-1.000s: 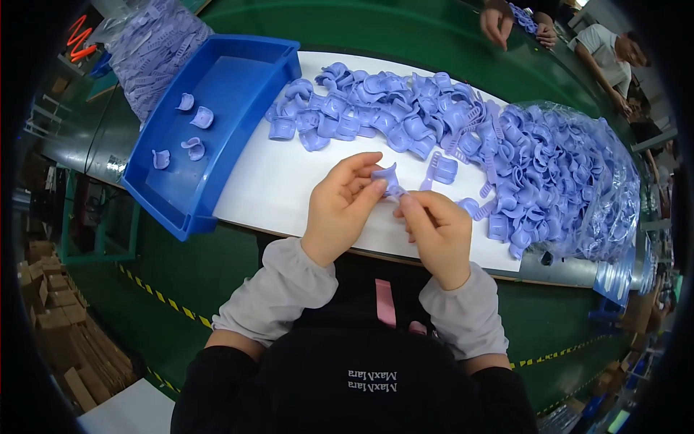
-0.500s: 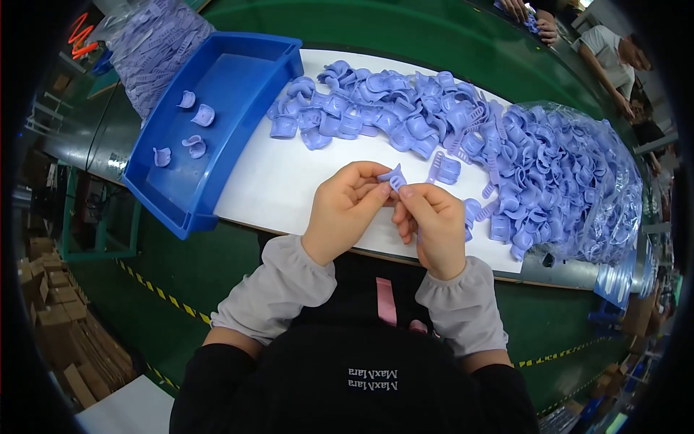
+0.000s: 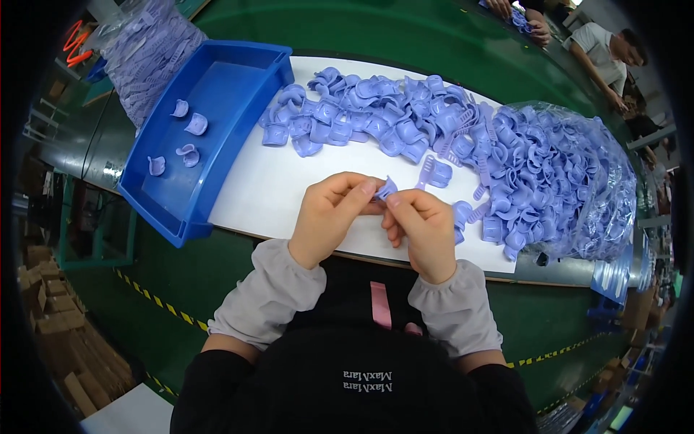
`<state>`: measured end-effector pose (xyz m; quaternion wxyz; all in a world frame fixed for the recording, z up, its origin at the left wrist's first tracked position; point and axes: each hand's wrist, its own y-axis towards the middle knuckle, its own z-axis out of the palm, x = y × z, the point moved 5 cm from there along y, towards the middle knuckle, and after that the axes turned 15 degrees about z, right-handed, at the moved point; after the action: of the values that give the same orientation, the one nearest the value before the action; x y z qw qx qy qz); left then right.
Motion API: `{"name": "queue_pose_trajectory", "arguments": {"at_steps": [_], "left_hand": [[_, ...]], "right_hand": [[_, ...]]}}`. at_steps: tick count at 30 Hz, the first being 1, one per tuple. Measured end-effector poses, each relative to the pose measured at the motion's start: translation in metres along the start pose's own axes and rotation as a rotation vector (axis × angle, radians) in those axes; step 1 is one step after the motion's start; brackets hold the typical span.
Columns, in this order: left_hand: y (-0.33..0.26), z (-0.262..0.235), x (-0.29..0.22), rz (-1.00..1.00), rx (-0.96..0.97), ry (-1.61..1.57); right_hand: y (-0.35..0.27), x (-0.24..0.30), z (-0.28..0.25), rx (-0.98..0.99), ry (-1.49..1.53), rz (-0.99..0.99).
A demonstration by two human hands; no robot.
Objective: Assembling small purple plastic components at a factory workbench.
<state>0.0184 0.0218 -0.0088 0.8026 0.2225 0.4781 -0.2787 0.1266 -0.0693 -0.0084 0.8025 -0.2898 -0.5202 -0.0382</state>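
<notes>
Above the near part of the white sheet, my left hand (image 3: pixel 327 215) and my right hand (image 3: pixel 428 230) meet at their fingertips. Between them is a small curved lilac plastic piece (image 3: pixel 387 189), pinched by both thumbs and forefingers. Part of it is hidden by the fingers. Just beyond my right hand lie a slotted lilac strap (image 3: pixel 427 171) and a cupped lilac piece (image 3: pixel 440 175). A loose heap of similar cupped pieces (image 3: pixel 340 119) spreads along the far side of the sheet.
A blue tray (image 3: pixel 246 108) at the left holds several lilac pieces (image 3: pixel 196 124). Behind it stands a clear bag of slotted straps (image 3: pixel 148 61). At the right, an open plastic bag (image 3: pixel 614 195) spills lilac pieces. Another person (image 3: pixel 603 58) sits at the far right.
The piece between my fingers has turned slightly, and both hands stay pinched on it. The whole view has shifted a little; tray and heap look unchanged.
</notes>
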Motion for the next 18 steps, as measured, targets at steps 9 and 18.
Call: {"name": "queue_pose_trajectory", "arguments": {"at_steps": [9,18], "left_hand": [[-0.005,0.003,-0.009,0.186,0.255,0.218],[-0.012,0.014,-0.023,0.564,0.241,0.737]], "right_hand": [[-0.007,0.002,0.006,0.061,-0.225,-0.181],[-0.02,0.027,0.013,-0.213,-0.745,-0.607]]}}
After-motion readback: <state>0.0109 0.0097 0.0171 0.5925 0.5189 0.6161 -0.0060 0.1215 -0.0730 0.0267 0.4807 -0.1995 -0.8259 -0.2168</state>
